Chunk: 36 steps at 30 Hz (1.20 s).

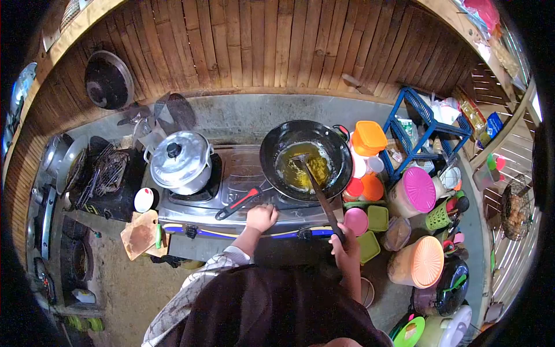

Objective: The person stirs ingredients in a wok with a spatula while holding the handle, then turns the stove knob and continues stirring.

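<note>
My right hand [347, 248] is wrapped round the dark handle of a spatula [318, 191], whose metal blade dips into a black wok [274, 168]. Yellowish bits of food [315, 172] lie in oil in the wok. On the stove's [234, 176] front edge rests my left hand [262, 217], its fingers curled in and nothing visible in them. Just beyond it, the wok's red-and-black long handle [240, 202] points left, apart from my fingers. A lidded silver pot [182, 162] stands on the left burner.
Left of the stove lie a wooden cutting board [137, 237] and a green-handled knife [158, 236]. Plastic tubs, including an orange-lidded container [426, 262] and a pink-lidded container [417, 189], crowd the right side. A blue rack [422, 136] stands behind them. A pan [108, 80] hangs on the bamboo wall.
</note>
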Motion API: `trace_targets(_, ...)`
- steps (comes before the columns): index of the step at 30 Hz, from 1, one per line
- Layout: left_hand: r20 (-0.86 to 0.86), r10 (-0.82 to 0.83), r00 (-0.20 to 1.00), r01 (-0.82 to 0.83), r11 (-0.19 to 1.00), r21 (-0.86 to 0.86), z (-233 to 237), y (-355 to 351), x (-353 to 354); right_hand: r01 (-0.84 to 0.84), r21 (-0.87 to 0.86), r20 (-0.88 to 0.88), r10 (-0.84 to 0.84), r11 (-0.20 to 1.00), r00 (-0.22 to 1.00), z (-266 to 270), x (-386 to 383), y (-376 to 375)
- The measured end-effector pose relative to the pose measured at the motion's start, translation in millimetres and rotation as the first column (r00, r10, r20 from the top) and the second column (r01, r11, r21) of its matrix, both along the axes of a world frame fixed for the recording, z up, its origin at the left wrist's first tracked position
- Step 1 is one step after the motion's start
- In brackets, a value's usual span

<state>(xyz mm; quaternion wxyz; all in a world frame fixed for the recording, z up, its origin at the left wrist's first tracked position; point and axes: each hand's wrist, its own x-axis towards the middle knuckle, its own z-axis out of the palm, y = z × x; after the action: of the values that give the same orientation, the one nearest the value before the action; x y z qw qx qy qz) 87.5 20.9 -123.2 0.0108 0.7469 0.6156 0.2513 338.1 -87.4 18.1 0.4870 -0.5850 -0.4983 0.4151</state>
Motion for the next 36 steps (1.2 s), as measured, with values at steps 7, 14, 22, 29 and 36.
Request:
trace_targets(7,0.005,-0.003,1.000,0.003,1.000,0.001,2,0,1,-0.126,-0.016,0.075,0.127,0.992,0.989,-6,-6,3)
trace_targets(14,-0.007,0.008,1.000,-0.008,0.999,-0.037,6,-2,1,0.011,0.055,-0.132,-0.004,0.998,0.991,-7,5,0)
trace_targets(22,-0.031,0.014,0.999,-0.016,0.998,-0.057,3,-1,1,0.159,0.152,-0.225,-0.122,0.975,0.967,8,10,-10)
trace_targets(29,-0.030,0.021,0.999,-0.022,0.999,-0.033,3,-1,1,0.285,0.322,-0.216,-0.223,0.903,0.951,22,12,-23)
trace_targets(36,-0.015,0.015,1.000,-0.015,1.000,-0.019,4,-1,1,0.268,0.514,0.075,-0.354,0.815,0.932,-9,31,-34)
